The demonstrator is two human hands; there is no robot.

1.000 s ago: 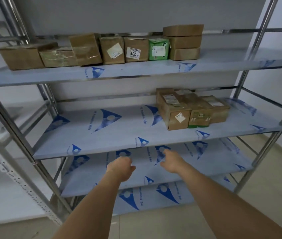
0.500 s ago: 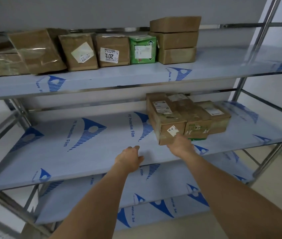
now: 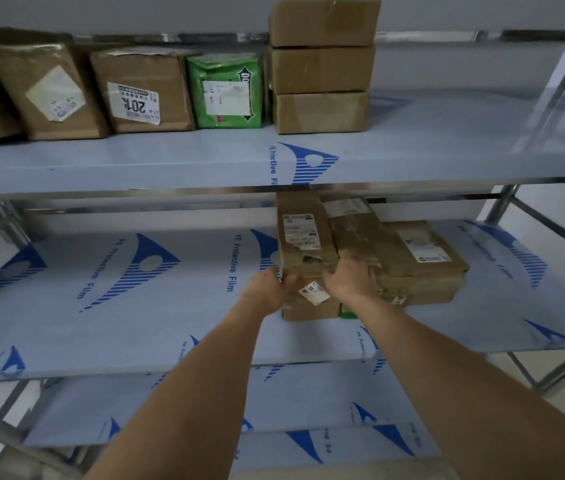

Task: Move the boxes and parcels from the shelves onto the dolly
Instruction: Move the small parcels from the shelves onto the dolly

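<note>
Cardboard box point(image 3: 303, 251) at shelf point(image 3: 135, 327) edge | left hand point(image 3: 267, 289), right hand point(image 3: 352, 277) grip it

The green box point(image 3: 348, 312) is mostly hidden behind the right forearm point(image 3: 447, 368).

Nine boxes point(image 3: 308, 258), two hands point(image 3: 267, 289).

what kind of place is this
Probably a stockroom or parcel storage room: metal shelving still in blue protective film, labelled cardboard boxes in a row, a stack of three boxes.
</note>
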